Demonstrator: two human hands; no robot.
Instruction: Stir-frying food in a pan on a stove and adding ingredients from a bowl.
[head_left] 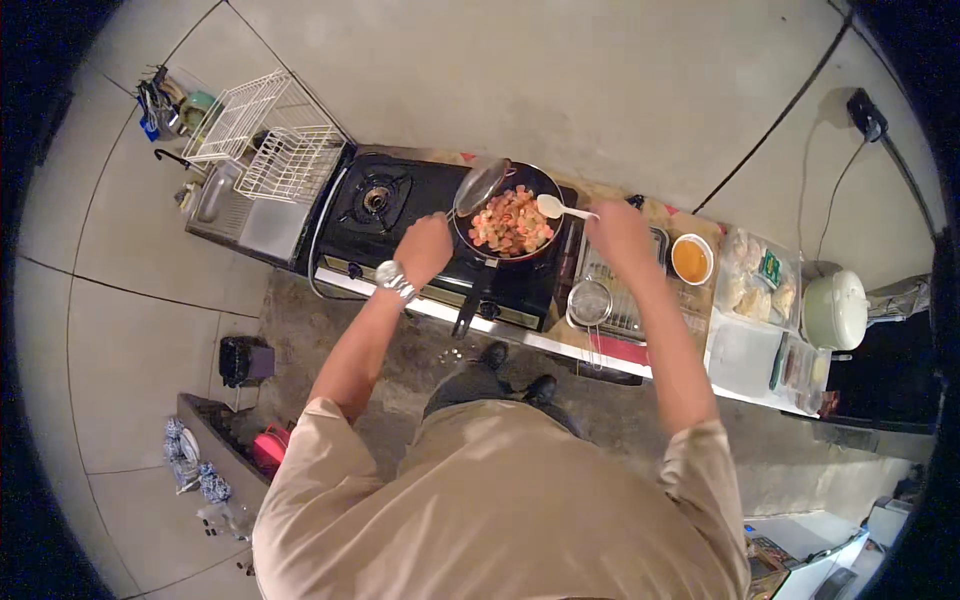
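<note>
Pan (545,181): dark inside, sitting on the right side of the black stove (432,182); its middle is my clock's centre, with twelve pointing away from me.
Diced food (510,225): orange and pale pieces, heaped over most of the pan's floor.
Pan handle (466,312): black, running out toward seven, neither hand on it.
Left hand (425,245): between eight and nine, fingers closed on the end of a round greyish utensil (482,187); a silver watch (395,280) circles that wrist.
Greyish utensil: tilted over the pan's rim at about ten to eleven; mesh or glass, I cannot tell.
Right hand (615,235): just past three, closed around the handle of a white spoon (550,206).
White spoon: its head lies at two, by the food's edge; whether it touches the pieces I cannot tell.
Second burner (376,199): just above nine, on the same stove.
Dish rack (290,165): white wire, farther out between nine and ten.
Sieve (590,300): between four and five, near my right forearm.
White bowl (711,263): just past three, beyond my right hand, orange contents.
Pale green pot (822,310): between three and four, well apart, white-lidded.
</note>
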